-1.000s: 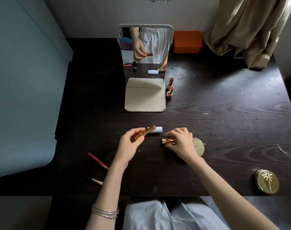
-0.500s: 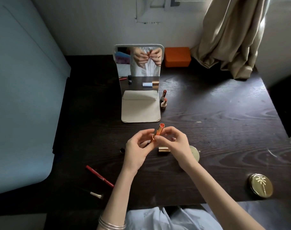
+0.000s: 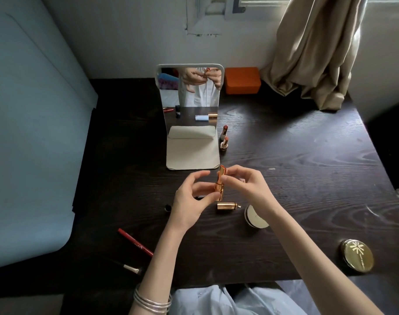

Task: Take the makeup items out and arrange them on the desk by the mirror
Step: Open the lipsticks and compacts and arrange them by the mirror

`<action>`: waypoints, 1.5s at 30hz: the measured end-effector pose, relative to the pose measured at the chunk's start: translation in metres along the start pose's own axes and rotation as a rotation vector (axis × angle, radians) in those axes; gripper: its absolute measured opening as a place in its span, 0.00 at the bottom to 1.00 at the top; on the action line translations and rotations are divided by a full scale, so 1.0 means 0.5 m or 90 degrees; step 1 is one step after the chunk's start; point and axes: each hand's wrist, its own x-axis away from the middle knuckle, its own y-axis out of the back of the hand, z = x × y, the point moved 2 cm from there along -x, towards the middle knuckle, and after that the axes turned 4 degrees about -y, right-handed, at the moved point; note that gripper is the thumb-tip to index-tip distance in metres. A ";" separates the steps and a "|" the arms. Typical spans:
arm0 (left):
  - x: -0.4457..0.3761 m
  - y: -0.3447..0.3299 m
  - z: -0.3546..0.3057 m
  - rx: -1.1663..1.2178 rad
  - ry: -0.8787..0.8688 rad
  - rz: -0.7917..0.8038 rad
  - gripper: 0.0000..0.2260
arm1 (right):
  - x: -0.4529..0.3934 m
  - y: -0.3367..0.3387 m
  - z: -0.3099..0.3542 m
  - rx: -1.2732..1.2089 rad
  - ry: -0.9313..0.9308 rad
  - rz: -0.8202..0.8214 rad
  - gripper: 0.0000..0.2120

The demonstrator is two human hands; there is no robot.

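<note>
Centrally, your left hand (image 3: 189, 201) pinches the lipstick (image 3: 220, 186) at its gold base — upright above the desk (image 3: 296, 178), just before the mirror (image 3: 190, 92). Your right hand (image 3: 246, 187) pinches its top; the cap (image 3: 227, 205) lies beneath.

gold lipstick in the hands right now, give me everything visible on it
The gold lipstick is a slim, shiny, metallic-looking tube, uncapped, with an orange-red bullet at its top. It is held roughly upright above the desk, just in front of the mirror stand's base. The left hand pinches its lower barrel; the right hand holds its upper part with fingertips. It touches only the hands. A gold cap, possibly its own, lies on the desk below.
</note>
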 end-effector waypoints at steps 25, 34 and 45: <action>-0.024 -0.009 -0.009 -0.011 0.000 0.034 0.37 | 0.003 0.008 0.013 -0.005 0.009 -0.060 0.04; -0.030 -0.009 -0.006 0.024 0.041 0.041 0.32 | -0.007 0.024 0.020 0.016 0.013 -0.031 0.02; -0.039 -0.014 -0.005 -0.016 -0.019 0.064 0.29 | -0.018 0.037 0.036 0.039 0.027 0.043 0.05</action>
